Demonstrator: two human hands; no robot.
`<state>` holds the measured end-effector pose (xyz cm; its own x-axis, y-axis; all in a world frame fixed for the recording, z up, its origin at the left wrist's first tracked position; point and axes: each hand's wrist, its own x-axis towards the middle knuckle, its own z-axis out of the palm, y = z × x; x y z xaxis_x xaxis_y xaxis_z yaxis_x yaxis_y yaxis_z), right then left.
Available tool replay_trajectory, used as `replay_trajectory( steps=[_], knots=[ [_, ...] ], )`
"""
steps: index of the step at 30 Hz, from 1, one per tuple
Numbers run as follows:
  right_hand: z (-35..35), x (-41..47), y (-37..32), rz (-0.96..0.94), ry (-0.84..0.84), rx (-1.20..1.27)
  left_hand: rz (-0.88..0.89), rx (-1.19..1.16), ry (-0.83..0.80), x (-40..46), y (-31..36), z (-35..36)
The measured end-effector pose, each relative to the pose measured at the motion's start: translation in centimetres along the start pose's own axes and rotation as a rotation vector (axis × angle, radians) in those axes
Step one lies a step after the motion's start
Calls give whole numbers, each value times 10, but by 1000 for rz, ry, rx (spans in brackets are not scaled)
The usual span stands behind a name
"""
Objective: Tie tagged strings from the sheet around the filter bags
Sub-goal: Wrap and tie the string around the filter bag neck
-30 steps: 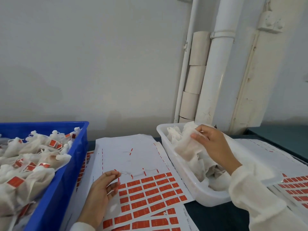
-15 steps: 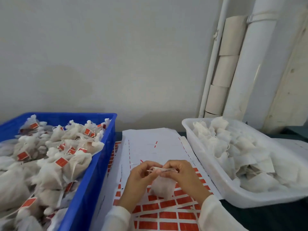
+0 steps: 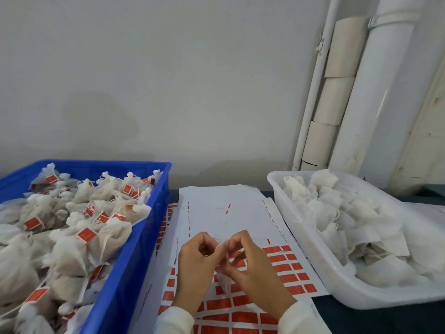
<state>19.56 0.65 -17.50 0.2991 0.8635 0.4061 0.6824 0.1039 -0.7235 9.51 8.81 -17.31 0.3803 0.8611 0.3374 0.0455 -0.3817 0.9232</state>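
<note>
Blue crate (image 3: 149, 227) of tied bags is seen at 9 o'clock. At 6, a filter bag (image 3: 225, 282) is pinched at its gathered neck by left hand (image 3: 196, 268) and right hand (image 3: 252, 268), fingers curled on it over the tag sheet (image 3: 224, 213). Judged light, soft, crushable; best gripped at the neck. White tub (image 3: 337, 280) sits at 3.

Both hands close together, left hand (image 3: 196, 266) and right hand (image 3: 250, 268) fingers curled
</note>
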Motion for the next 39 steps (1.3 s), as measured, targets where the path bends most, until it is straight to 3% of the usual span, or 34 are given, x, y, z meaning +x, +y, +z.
replay_trajectory(
  steps=[8,13,17,31,39],
  knots=[
    [0,0,12,80,224,139,38,-71,-287,-4,-3,4],
    [-2,-1,16,149,258,249,29,57,-145,2,-7,2],
    [0,1,15,142,263,246,-36,68,-193,0,-5,8],
    [-3,0,14,270,379,447,18,171,-123,-5,-8,15],
    [0,1,20,353,366,395,21,222,-55,-6,-9,14]
  ],
)
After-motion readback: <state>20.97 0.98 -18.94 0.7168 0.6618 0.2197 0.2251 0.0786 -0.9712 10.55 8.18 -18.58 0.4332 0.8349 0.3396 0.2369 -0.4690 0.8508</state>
